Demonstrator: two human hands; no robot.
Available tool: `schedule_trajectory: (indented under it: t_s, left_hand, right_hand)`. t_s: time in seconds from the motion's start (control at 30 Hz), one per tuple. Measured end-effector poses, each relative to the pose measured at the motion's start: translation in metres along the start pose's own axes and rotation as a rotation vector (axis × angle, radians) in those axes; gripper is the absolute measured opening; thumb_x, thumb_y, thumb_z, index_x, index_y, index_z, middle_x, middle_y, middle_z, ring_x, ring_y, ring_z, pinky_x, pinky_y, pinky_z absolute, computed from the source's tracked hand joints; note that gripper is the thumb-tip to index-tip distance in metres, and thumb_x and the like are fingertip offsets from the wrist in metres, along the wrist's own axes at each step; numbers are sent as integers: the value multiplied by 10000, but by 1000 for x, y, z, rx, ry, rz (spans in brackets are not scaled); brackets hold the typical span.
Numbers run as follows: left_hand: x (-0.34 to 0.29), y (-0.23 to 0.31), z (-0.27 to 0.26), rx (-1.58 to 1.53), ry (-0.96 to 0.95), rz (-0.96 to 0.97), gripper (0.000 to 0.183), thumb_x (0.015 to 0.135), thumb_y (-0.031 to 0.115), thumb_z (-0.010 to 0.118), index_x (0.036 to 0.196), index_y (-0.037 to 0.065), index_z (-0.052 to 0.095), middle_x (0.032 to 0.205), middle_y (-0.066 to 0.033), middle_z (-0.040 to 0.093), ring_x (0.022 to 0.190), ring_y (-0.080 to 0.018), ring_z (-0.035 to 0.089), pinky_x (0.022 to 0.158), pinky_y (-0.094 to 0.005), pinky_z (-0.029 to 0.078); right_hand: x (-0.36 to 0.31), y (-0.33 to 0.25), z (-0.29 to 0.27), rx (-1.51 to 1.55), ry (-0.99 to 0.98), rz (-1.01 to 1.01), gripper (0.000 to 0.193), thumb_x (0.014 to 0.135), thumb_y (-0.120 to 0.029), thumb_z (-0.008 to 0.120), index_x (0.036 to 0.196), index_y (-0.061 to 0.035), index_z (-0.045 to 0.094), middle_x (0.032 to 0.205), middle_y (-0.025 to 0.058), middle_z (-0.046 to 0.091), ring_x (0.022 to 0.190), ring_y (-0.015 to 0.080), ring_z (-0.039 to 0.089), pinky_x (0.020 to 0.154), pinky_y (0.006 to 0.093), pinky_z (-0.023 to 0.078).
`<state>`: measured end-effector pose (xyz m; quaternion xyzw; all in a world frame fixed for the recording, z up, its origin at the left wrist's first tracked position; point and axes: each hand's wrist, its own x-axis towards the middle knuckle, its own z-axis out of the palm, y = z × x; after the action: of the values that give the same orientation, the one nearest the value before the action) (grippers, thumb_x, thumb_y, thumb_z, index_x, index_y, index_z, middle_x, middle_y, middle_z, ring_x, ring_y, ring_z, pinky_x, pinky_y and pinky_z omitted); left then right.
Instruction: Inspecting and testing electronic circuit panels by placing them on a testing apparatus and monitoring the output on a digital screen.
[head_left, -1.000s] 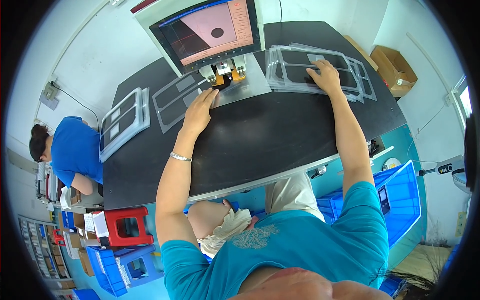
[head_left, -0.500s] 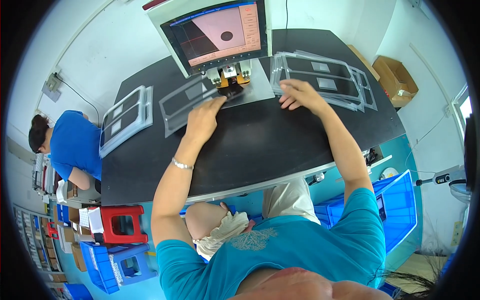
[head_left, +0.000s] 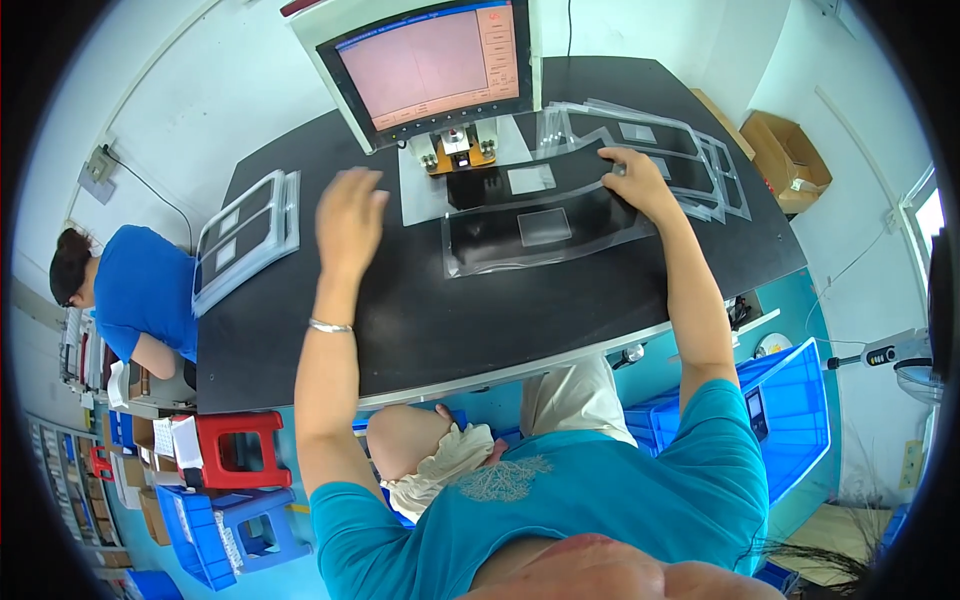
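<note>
My right hand (head_left: pixel 636 184) pinches the right edge of a black film sheet (head_left: pixel 490 238) with clear borders and two clear rectangular windows. The sheet slants across the table in front of the measuring machine (head_left: pixel 458 150), its far part over the machine's pale base plate (head_left: pixel 424 200). To the left of the plate, my left hand (head_left: pixel 350 222) is over the black table (head_left: pixel 400 310), slightly blurred, fingers stretched out and holding nothing. Beyond my right hand lies a loose stack of similar sheets (head_left: pixel 725 180). Another stack (head_left: pixel 243 240) lies at the table's left end.
A monitor (head_left: pixel 425 65) showing a plain pink picture stands above the machine. A cardboard box (head_left: pixel 785 160) is beyond the table's right end. Below are a blue crate (head_left: pixel 795 425) and a red stool (head_left: pixel 243 450). A person in blue (head_left: pixel 150 290) bends over at the left.
My left hand has come off the sheet by the machine and moved left. My right hand now grips a sheet in front of the machine. The screen's dark shape has gone.
</note>
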<state>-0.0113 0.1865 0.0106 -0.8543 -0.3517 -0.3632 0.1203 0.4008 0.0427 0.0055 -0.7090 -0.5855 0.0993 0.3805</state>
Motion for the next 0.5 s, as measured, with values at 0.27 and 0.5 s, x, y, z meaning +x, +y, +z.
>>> schedule_trajectory:
  t_s: [0.27,0.5]
  left_hand:
    - [-65,-157,4,701,-105,-688,589,941,512,557,1439,207,477,1499,-172,420,1392,-389,382,1107,-566,326]
    - [-63,-164,-8,566,-276,-786,511,935,487,550,1349,188,561,1329,-131,575,1278,-361,496,956,-539,465]
  right_hand:
    - [2,5,-3,-17,-14,48,500,765,-118,645,1244,20,630,1243,194,654,1180,309,608,1019,350,445]
    - [0,4,-9,-52,-10,39,498,774,-128,640,1256,-2,632,1241,184,658,1139,306,621,990,353,458]
